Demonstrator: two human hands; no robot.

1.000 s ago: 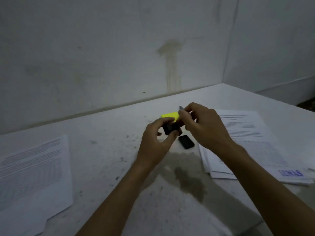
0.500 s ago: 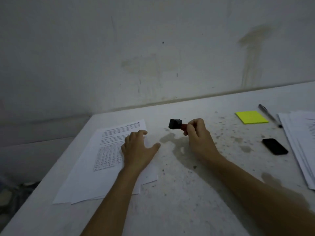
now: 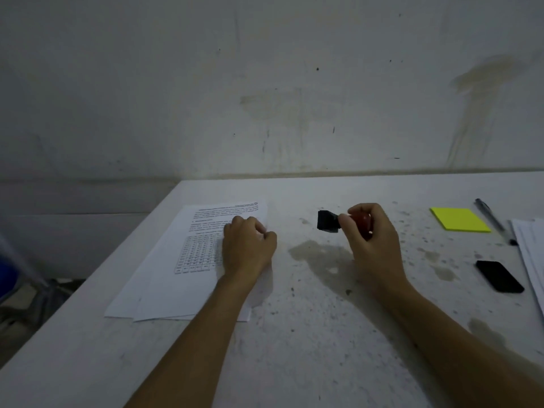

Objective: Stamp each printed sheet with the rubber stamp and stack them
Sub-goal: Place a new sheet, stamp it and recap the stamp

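Two bare forearms reached in from the near edge over a stained white surface (image 3: pixel 294 363). The left hand (image 3: pixel 247 251) rested, fingers curled loosely and closed on nothing, on the right part of a small stack of printed sheets (image 3: pixel 188 260) lying at the left of the surface; the top sheet showed text lines and a table. Right of it, the right hand (image 3: pixel 371 240) was clenched around the red handle of the rubber stamp (image 3: pixel 328 221), held above the surface with its black block pointing left, apart from the sheets. Near the right edge lay a black phone (image 3: pixel 499 276), and beside it the edge of a second pile of papers (image 3: pixel 530 254). Farther back sat a yellow sticky-note pad (image 3: pixel 459 223) with a pen (image 3: pixel 493 219) just to its right. A stained wall (image 3: pixel 265 83) rose behind.
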